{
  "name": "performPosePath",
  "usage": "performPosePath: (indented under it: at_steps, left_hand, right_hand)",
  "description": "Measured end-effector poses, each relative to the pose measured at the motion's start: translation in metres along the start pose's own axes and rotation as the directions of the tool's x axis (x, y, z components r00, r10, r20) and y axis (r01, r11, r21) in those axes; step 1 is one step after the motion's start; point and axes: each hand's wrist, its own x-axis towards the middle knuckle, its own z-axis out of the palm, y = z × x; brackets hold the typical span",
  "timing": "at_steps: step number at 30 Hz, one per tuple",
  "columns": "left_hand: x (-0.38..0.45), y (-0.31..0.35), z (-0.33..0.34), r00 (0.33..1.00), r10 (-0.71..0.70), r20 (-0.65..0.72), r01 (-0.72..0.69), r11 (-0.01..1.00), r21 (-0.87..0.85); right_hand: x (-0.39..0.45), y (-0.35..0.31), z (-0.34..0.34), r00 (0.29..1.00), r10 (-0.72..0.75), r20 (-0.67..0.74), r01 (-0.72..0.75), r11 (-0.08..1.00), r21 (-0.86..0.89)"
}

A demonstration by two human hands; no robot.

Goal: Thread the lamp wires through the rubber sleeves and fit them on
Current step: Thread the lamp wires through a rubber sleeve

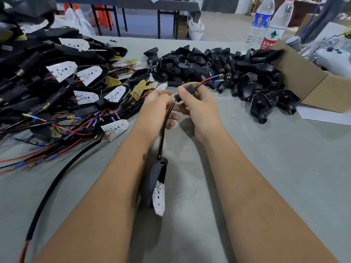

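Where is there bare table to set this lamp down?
Bare grey table lies right of the right hand, below the heap of black rubber sleeves and brown cardboard box. Left is crowded with wired black lamp housings.

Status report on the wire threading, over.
Right hand grips rubber sleeve, wire ends already through. Left hand pinches the cable. Nothing blocking.

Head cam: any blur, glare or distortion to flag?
Head view: strong wide-angle bending at the edges, bottles leaning; soft even light, faint shadows under the forearms; hanging lamp slightly motion-blurred; rubber sleeve in the right hand sharp; no harsh glare.
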Motion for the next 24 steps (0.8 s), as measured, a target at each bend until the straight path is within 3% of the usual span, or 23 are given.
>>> performPosePath:
  at_steps: [3, 7, 14, 20, 24]
  left_hand:
    - [0.0, 0.003, -0.005, 0.995, -0.028, 0.095, 0.015, 0.991, 0.136]
    - [-0.001, 0.001, -0.013, 0.979, 0.015, 0.202, -0.077, 0.95, 0.302]
    - [0.001, -0.004, -0.011, 0.974, 0.09, 0.21, -0.159, 0.927, 0.339]
    - [0.003, -0.003, -0.011, 0.977, 0.074, 0.2, -0.138, 0.936, 0.324]
    - [0.005, -0.003, -0.011, 0.989, 0.031, 0.144, -0.06, 0.978, 0.199]
  right_hand:
    - [0.001, 0.0, -0.003, 0.997, -0.029, -0.074, 0.023, 0.997, -0.075]
    - [0.004, -0.002, -0.005, 0.992, 0.008, -0.129, -0.012, 1.0, -0.027]
    - [0.007, -0.003, -0.007, 0.994, 0.064, -0.084, -0.063, 0.998, 0.015]
    - [0.008, -0.002, -0.009, 0.994, 0.084, -0.073, -0.087, 0.996, -0.033]
    - [0.006, 0.0, -0.007, 0.998, 0.056, 0.034, -0.046, 0.969, -0.242]
